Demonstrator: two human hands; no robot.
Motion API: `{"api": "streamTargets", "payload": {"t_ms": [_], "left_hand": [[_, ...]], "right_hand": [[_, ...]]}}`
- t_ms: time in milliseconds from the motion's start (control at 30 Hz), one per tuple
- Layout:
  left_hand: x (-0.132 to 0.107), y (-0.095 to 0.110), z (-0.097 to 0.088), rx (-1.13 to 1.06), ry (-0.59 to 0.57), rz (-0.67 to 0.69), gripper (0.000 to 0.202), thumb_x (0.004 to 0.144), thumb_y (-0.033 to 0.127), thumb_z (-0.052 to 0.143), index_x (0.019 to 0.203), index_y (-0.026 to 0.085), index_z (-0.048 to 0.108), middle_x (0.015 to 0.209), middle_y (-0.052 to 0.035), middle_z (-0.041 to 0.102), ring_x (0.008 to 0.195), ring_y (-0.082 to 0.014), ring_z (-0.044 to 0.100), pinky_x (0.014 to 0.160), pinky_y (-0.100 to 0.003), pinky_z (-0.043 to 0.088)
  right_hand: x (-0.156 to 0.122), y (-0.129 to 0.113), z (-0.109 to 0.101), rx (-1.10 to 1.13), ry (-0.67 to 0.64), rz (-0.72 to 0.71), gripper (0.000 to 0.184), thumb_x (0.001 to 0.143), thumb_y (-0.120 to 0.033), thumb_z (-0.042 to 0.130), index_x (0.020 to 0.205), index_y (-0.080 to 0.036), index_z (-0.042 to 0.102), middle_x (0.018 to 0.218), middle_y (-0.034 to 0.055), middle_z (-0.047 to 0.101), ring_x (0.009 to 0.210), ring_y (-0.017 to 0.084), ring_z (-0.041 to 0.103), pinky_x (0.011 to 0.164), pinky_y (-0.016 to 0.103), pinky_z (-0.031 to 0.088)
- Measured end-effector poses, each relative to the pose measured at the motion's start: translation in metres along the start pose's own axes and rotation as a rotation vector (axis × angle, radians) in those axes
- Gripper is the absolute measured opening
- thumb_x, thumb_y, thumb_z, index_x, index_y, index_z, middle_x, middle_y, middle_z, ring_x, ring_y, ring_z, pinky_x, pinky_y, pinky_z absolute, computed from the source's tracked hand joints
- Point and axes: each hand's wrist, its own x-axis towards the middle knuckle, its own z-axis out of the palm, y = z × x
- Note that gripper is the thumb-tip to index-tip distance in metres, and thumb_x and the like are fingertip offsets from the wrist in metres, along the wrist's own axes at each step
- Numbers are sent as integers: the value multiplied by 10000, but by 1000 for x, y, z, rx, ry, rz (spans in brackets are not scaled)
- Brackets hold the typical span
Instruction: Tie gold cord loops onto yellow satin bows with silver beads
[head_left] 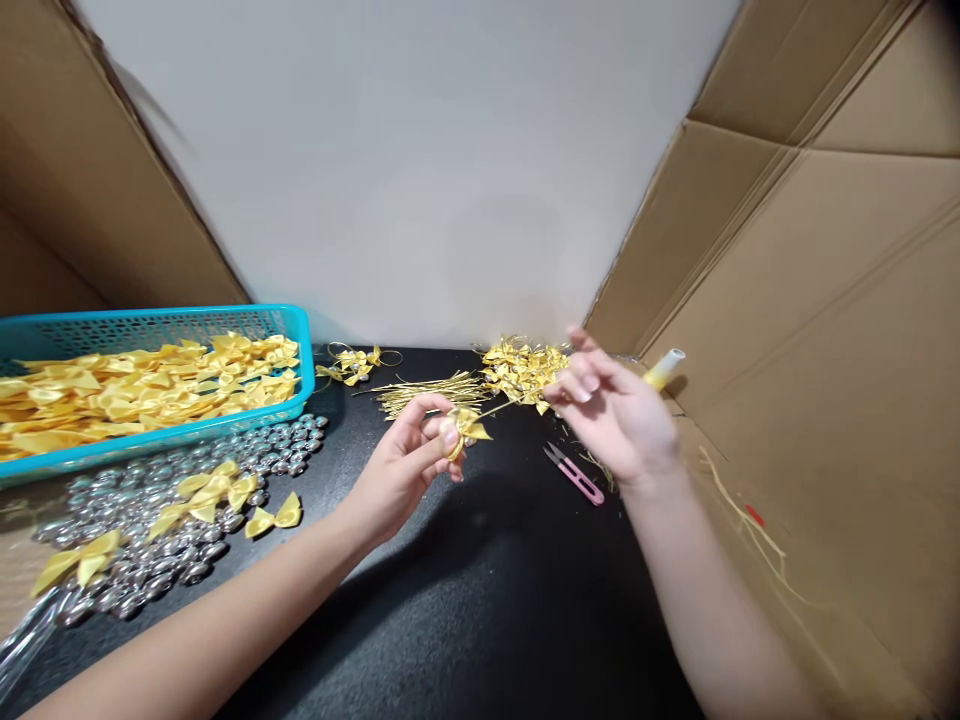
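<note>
Head view. At mid-bench, a yellow bow [466,428] is held up off the black bench [480,610] by the left hand [405,462], pinched between thumb and curled fingers. From the bow a thin gold tie [510,403] is drawn out almost straight to the right hand [611,410]. There its far end seems to be nipped at the fingertips, with the index finger raised clear; that hand is a little blurred. Whether a bead is set in the held bow cannot be told.

Beyond the hands, a bundle of loose ties [435,388] is laid on the bench, flanked by a small cluster of tied bows [356,363] and a larger pile [525,368]. Pink snips [576,476] are left just beside the right forearm. On the left, more bows are kept in a blue basket [306,350]; silver beads [161,575] are spread in front of it, with a few bows scattered over and beside them.

Step in hand, as judged: the tie is being fixed to the bow. For the next move, a firm left pinch seems to be called for, and the tie needs to be kept under light tension, so that the bow is not crushed or slipped.
</note>
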Motion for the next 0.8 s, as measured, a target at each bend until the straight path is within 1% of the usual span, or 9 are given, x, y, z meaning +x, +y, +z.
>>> {"api": "streamTargets", "payload": {"t_ms": [33, 67, 133, 233, 333, 500, 567, 667, 800], "left_hand": [[0, 0, 0, -26, -16, -14, 260, 751, 258, 796, 929, 254, 606, 644, 70, 591, 553, -67, 542, 545, -155, 508], [0, -1, -1, -45, -36, -23, 253, 749, 256, 799, 924, 256, 616, 644, 69, 596, 547, -64, 542, 545, -155, 511], [-1, -2, 0, -66, -58, -33, 230, 743, 252, 806, 901, 254, 638, 643, 63, 602, 547, -63, 547, 544, -155, 515], [-2, -2, 2, -75, -15, -39, 207, 720, 239, 823, 855, 246, 667, 680, 55, 615, 567, -65, 560, 542, -157, 520], [-3, -1, 4, -76, 34, -52, 216, 683, 254, 848, 844, 232, 706, 722, 43, 628, 570, -66, 563, 533, -163, 522], [-4, -1, 5, -96, 34, -162, 243, 681, 276, 845, 891, 191, 757, 672, 10, 633, 554, -64, 547, 513, -148, 497], [-5, -2, 6, -121, 38, -210, 264, 673, 273, 849, 903, 179, 763, 636, 10, 616, 549, -63, 537, 498, -141, 483], [-6, -4, 7, -151, 46, -262, 275, 659, 259, 857, 909, 186, 767, 596, 23, 589, 532, -58, 524, 484, -134, 469], [-6, -7, 6, -129, 41, -302, 285, 632, 258, 875, 890, 197, 771, 620, 27, 604, 501, -46, 518, 473, -137, 465]], "right_hand": [[-2, -8, -1, -38, 39, -71, 220, 862, -126, 462, 945, -248, 626, 586, -60, 401, 516, 102, 402, 628, 253, 478], [-4, -14, -2, -91, 46, -109, 220, 862, -134, 480, 977, -257, 622, 610, -57, 440, 524, 105, 425, 638, 259, 489], [-9, -20, -2, -175, -6, -165, 181, 867, -174, 531, 1001, -264, 615, 648, -53, 509, 555, 106, 479, 650, 257, 503], [-17, -17, 1, -251, -125, -198, 22, 870, -257, 607, 891, -260, 603, 677, -50, 602, 614, 105, 560, 662, 242, 515], [-23, -12, 5, -254, -189, -213, 82, 850, -280, 664, 811, -256, 596, 713, -55, 681, 645, 93, 613, 663, 213, 526], [-27, -9, 10, -210, -247, -208, 78, 858, -268, 674, 814, -239, 616, 722, -54, 727, 638, 68, 642, 641, 172, 534], [-26, -9, 9, -197, -241, -227, 78, 860, -266, 673, 816, -237, 614, 710, -58, 726, 624, 65, 650, 628, 166, 538], [-24, -10, 8, -196, -185, -298, 87, 853, -268, 678, 816, -242, 603, 694, -71, 715, 612, 69, 663, 630, 178, 557], [-20, -11, 5, -244, -99, -367, 98, 855, -261, 666, 808, -245, 581, 680, -75, 694, 620, 79, 671, 667, 205, 579]]}}
